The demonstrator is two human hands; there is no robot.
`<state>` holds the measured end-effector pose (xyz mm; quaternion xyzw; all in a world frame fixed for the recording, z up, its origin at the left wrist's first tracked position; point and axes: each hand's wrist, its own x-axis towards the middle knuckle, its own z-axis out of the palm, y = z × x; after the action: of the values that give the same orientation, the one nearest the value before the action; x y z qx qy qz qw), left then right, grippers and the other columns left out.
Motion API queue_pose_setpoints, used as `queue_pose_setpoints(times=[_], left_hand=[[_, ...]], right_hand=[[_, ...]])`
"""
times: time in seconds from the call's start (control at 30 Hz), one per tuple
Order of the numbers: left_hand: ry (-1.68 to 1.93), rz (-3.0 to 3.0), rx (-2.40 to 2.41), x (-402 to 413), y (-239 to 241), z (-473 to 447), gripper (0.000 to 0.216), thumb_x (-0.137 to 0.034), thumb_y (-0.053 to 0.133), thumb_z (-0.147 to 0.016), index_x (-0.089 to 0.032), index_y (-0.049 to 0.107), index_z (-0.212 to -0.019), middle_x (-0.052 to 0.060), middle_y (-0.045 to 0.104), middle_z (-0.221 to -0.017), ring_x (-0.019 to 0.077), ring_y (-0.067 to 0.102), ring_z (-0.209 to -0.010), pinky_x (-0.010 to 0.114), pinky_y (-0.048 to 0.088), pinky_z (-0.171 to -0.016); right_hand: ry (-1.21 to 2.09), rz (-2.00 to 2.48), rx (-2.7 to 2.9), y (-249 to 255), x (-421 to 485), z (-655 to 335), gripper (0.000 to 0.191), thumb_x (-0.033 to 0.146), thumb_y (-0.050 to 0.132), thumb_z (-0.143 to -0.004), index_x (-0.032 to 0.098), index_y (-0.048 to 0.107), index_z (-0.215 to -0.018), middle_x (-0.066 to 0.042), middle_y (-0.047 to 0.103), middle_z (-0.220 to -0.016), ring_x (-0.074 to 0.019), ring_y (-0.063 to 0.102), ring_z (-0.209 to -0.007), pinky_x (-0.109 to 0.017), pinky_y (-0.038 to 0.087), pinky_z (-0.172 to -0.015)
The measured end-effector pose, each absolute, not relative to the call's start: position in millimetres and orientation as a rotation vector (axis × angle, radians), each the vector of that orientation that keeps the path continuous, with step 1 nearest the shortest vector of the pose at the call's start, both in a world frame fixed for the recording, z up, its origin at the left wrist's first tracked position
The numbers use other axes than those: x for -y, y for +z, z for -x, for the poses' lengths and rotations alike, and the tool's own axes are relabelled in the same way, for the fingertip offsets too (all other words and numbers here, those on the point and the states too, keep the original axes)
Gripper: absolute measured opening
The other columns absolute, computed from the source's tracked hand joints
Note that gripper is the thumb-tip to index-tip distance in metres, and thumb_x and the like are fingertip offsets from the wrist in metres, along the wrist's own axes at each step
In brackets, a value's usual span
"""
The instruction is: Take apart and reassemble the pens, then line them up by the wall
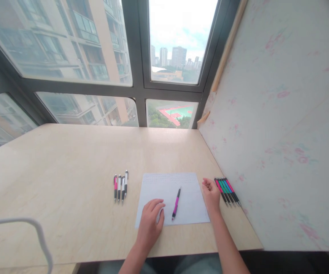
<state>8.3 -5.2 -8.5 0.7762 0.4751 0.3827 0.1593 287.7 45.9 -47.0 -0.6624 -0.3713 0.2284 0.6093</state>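
A white sheet of paper (167, 190) with lines of writing near its top lies on the table in front of me. On it rests a purple pen (176, 203) with a black grip, tip pointing away from me. My left hand (151, 217) lies over the sheet's lower left part, left of that pen, fingers loosely bent and thumb apart, holding nothing. At the sheet's right edge is my right hand (211, 193), its fingers curled in; nothing shows in them. Just right of it, a row of several coloured pens (227, 191) with black grips lies side by side.
Left of the paper lie several pens (119, 188), one pink and the others white, with dark grips. A white cable or tube (37, 228) arches over the table's (67, 163) near left. A papered wall (290, 133) bounds the right side, and windows stand behind.
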Motion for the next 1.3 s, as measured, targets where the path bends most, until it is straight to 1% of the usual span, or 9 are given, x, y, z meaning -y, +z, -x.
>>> queue_pose_setpoints(times=[0.17,0.3,0.47,0.63,0.7,0.8,0.9,1.1,1.3], left_hand=[[1.363,-1.769,-1.454,7,-5,0,0.016,-0.023,0.049,-0.087,-0.02,0.065,-0.089,0.007,0.07,-0.086,0.0208,0.066,-0.08,0.035,0.053,-0.075],[1.432,-1.408,-1.421,7,-2,4,0.019,-0.029,0.043,-0.087,-0.02,0.057,-0.079,-0.003,0.055,-0.058,0.0143,0.052,-0.051,0.026,0.045,-0.051],[1.337,-1.534,-1.378,9,4,3,0.033,-0.031,0.043,-0.087,-0.022,0.041,-0.055,-0.004,0.043,-0.051,0.0124,0.043,-0.049,0.024,0.036,-0.05],[1.265,-1.638,-1.368,7,3,0,0.034,-0.036,0.046,-0.088,-0.02,0.047,-0.058,-0.004,0.048,-0.052,0.0132,0.047,-0.051,0.025,0.037,-0.053],[1.233,-1.673,-1.373,6,0,-1,0.032,-0.037,0.047,-0.088,-0.02,0.051,-0.061,-0.003,0.053,-0.055,0.0141,0.05,-0.054,0.025,0.039,-0.056],[1.195,-1.707,-1.38,4,-2,-2,0.031,-0.038,0.047,-0.088,-0.02,0.053,-0.063,-0.001,0.057,-0.058,0.0156,0.054,-0.058,0.026,0.041,-0.058],[1.172,-1.725,-1.39,3,-2,-2,0.033,-0.04,0.045,-0.089,-0.02,0.053,-0.064,-0.001,0.058,-0.058,0.0164,0.054,-0.058,0.026,0.041,-0.058],[1.107,-1.789,-1.431,3,-2,-2,0.035,-0.041,0.042,-0.09,-0.021,0.051,-0.063,-0.001,0.057,-0.057,0.0165,0.054,-0.056,0.026,0.04,-0.057],[1.071,-1.817,-1.414,2,-1,-2,0.034,-0.041,0.041,-0.091,-0.021,0.051,-0.065,-0.001,0.058,-0.06,0.0173,0.056,-0.059,0.027,0.042,-0.061]], right_hand=[[0.501,1.515,0.898,-45,-38,-286,0.03,0.027,0.057,-0.072,0.013,0.067,-0.097,-0.007,0.067,-0.084,-0.0174,0.06,-0.07,-0.027,0.049,-0.063],[0.447,1.516,0.955,-39,-29,-284,0.031,0.026,0.053,-0.076,0.012,0.066,-0.1,-0.009,0.067,-0.089,-0.0179,0.061,-0.074,-0.028,0.05,-0.065],[0.361,1.489,1.136,-23,-22,-273,0.03,0.022,0.047,-0.079,0.013,0.067,-0.1,-0.009,0.067,-0.087,-0.02,0.06,-0.077,-0.031,0.05,-0.067],[0.369,1.3,1.593,-11,-12,-227,0.03,0.007,0.049,-0.075,0.022,0.07,-0.091,-0.007,0.068,-0.098,-0.0205,0.059,-0.1,-0.034,0.048,-0.088],[0.218,1.1,2.166,-10,-8,-205,0.029,0.003,0.048,-0.079,0.021,0.068,-0.091,-0.008,0.066,-0.101,-0.0219,0.053,-0.112,-0.037,0.044,-0.093],[-0.027,1.052,2.449,-7,-10,-185,0.02,0.006,0.051,-0.086,0.02,0.064,-0.084,-0.007,0.065,-0.089,-0.0201,0.057,-0.098,-0.034,0.046,-0.086],[-0.087,1.183,2.366,-1,-17,-190,0.017,0.01,0.05,-0.09,0.019,0.062,-0.083,-0.006,0.062,-0.085,-0.0182,0.059,-0.083,-0.031,0.048,-0.078],[0.018,1.348,1.857,22,-21,-248,0.031,0.018,0.042,-0.094,0.021,0.054,-0.122,-0.009,0.062,-0.103,-0.0195,0.062,-0.089,-0.032,0.053,-0.075],[0.081,1.511,1.379,29,-19,-310,0.029,0.031,0.048,-0.09,0.017,0.063,-0.11,-0.011,0.065,-0.098,-0.0198,0.064,-0.081,-0.033,0.055,-0.068]])
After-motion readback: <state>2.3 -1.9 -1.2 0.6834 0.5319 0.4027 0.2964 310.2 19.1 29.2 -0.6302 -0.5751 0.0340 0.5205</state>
